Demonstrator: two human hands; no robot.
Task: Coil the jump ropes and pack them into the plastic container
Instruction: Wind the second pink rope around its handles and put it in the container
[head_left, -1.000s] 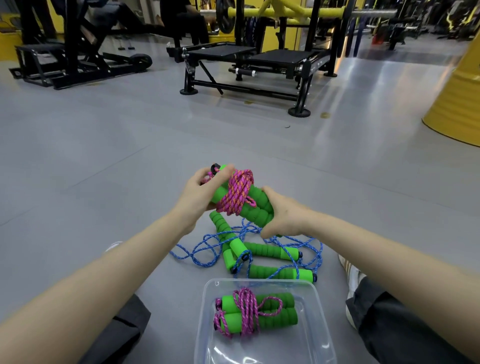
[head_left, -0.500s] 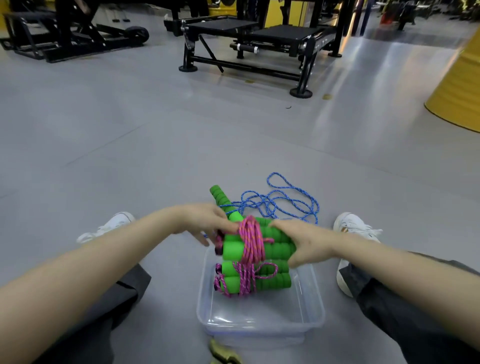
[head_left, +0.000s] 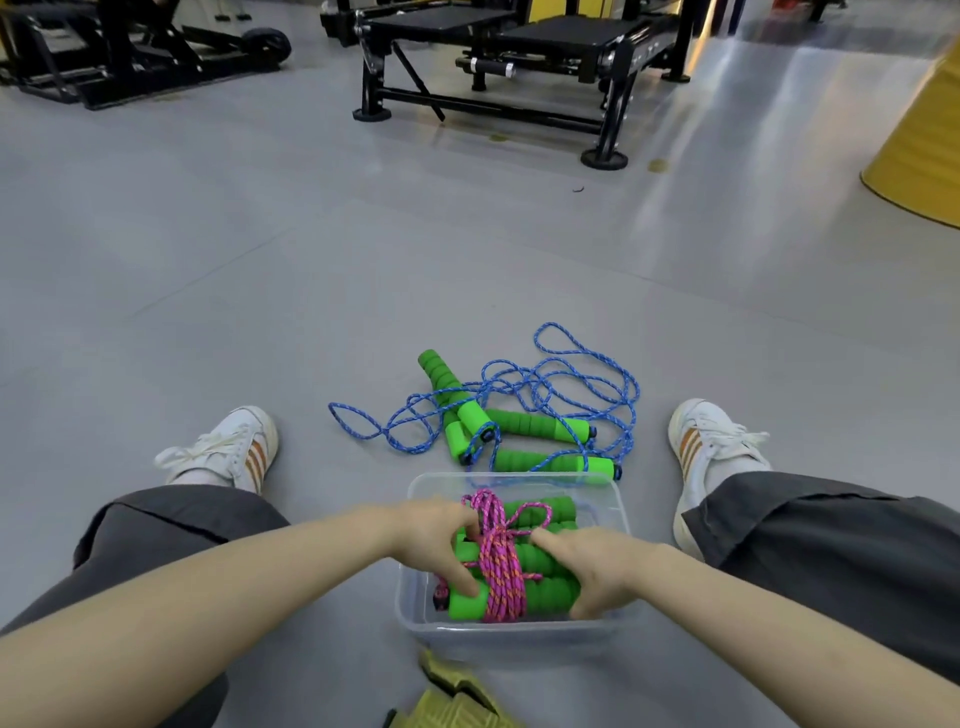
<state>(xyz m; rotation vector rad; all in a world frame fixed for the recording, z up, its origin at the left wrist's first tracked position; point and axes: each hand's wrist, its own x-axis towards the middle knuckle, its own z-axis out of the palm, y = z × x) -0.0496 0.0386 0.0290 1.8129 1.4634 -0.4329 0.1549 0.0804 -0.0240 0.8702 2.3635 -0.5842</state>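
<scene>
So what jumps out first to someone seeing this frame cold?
Both hands, left hand and right hand, press a pink-wrapped rope bundle with green handles into the clear plastic container between the person's legs. Just beyond it, loose blue ropes lie tangled on the grey floor.

A grey floor filled most of the view, glossy toward the far right. At the far edge stood a black steel bench frame on round feet, with another black machine to its left, a small wheel at its end. A yellow drum sat at the right edge, only partly in frame. 2 white shoes with orange stripes (laces loose) rested apart on the floor, the left shoe and the right shoe, below dark grey trousers. At the bottom edge lay an olive ridged object, unidentifiable.
</scene>
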